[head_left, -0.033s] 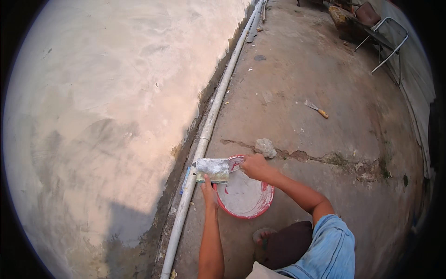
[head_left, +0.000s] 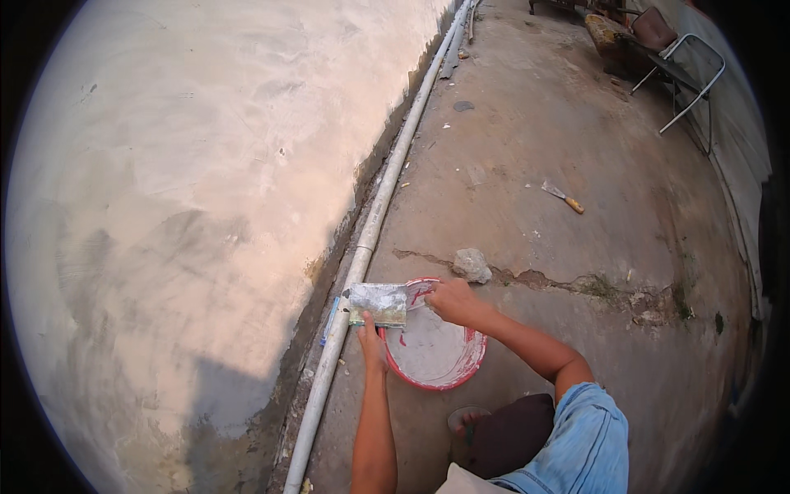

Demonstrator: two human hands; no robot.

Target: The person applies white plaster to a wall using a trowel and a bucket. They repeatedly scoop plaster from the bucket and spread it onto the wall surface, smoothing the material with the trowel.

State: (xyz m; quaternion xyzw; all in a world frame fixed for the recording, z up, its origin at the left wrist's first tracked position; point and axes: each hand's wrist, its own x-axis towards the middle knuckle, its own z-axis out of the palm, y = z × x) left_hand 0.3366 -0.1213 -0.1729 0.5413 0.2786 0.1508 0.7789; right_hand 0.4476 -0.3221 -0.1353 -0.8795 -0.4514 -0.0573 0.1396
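Note:
My left hand grips a flat rectangular plastering trowel, its pale, smeared face turned up and my thumb on its near edge. It is held over the left rim of a red basin containing grey-white plaster. Closed in a fist, my right hand is above the basin's far rim. It holds what looks like a putty knife, its blade close to the trowel's right edge. The fist hides the handle, and the blade blends with the smeared basin wall.
A pale plastered wall rises on the left, with a white pipe along its foot. Beyond the basin lie a rock and a yellow-handled scraper on cracked concrete. A folding chair stands far right.

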